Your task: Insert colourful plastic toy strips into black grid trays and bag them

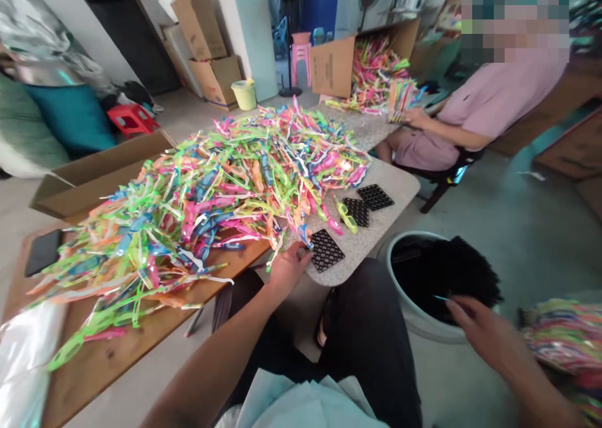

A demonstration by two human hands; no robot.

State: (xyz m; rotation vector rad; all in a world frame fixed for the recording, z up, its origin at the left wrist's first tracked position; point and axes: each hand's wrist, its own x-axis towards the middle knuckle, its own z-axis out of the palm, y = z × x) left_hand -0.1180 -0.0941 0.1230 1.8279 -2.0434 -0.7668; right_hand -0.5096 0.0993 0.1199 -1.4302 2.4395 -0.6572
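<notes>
A large heap of neon plastic glasses (244,183) with white and coloured arms covers the table in front of me. My left hand (289,266) is closed at the heap's near edge, its fingertips pinching a blue plastic piece (305,235) that looks like part of some glasses. Right beside those fingers lies a black grid sheet (328,251). My right hand (477,321) is over the rim of a pale bucket (399,309) full of black pieces (444,274). Its thumb and finger are together, with a thin pale bit at their tips that I cannot name.
Two more black grids (375,197) and yellow glasses (347,216) lie on the stone tabletop (376,233). A phone (43,252) is at the left. Across from me a seated person (498,101) handles a bundle of coloured strips. Another colourful pile (564,334) stands low at right.
</notes>
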